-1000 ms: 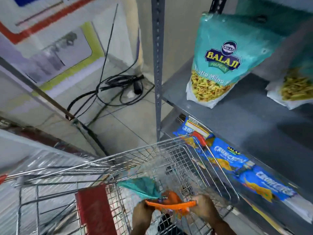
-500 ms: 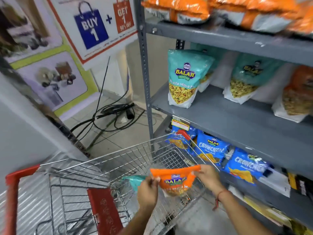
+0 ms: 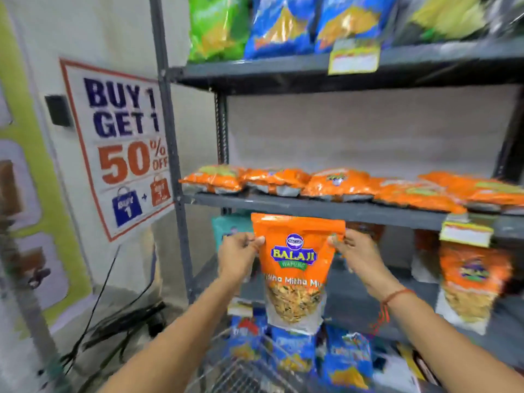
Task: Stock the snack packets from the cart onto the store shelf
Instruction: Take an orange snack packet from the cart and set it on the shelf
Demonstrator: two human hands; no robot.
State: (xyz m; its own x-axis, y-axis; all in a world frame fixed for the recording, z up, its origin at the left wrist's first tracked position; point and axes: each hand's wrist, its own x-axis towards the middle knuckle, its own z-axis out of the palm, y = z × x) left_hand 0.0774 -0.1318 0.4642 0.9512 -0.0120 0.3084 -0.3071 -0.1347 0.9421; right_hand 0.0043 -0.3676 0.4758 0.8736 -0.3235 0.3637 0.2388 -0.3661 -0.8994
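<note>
An orange Balaji snack packet (image 3: 296,268) hangs upright in front of the grey metal shelf (image 3: 334,212), just below its front edge. My left hand (image 3: 239,258) pinches the packet's top left corner and my right hand (image 3: 355,252) pinches its top right corner. On that shelf lie several flat orange packets (image 3: 337,182). Only the wire rim of the cart (image 3: 241,373) shows at the bottom.
Green, blue and yellow packets (image 3: 280,26) fill the top shelf. A teal packet (image 3: 229,228) and another orange packet (image 3: 470,282) stand on the shelf below. Blue packets (image 3: 347,361) sit lower down. A "Buy 1 Get 1" poster (image 3: 124,146) and floor cables (image 3: 119,327) are at left.
Both hands have lifted the orange packet out of the cart and up to the level of the orange-packet shelf. The view has tilted upward.
</note>
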